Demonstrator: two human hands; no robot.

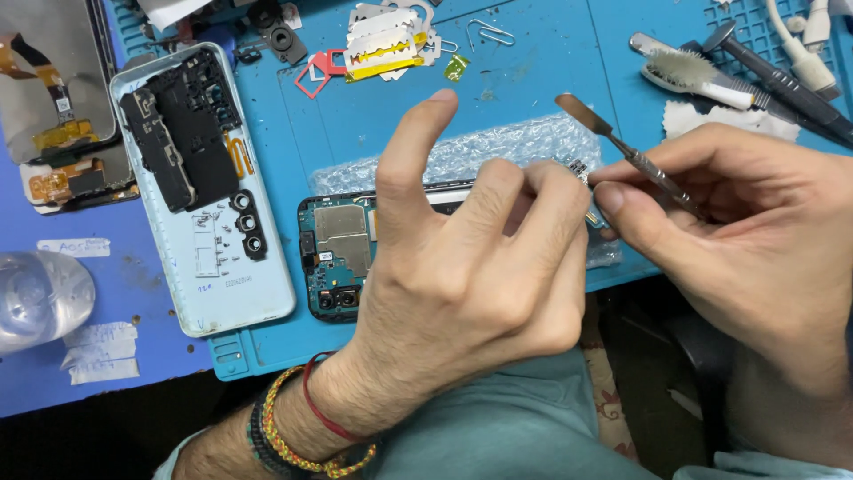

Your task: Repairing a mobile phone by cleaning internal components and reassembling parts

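Observation:
An opened phone with its green circuit board showing lies on a sheet of bubble wrap on the blue work mat. My left hand hovers over its right half, index finger raised, the other fingers curled around a small part that I cannot make out. In my right hand, a thin metal spudger is pinched between thumb and fingers, its flat tip pointing up and left.
The phone's pale back cover with black inner frames lies to the left. A detached screen sits far left. Card-like picks, a paper clip, a brush and dark tools line the mat's far side.

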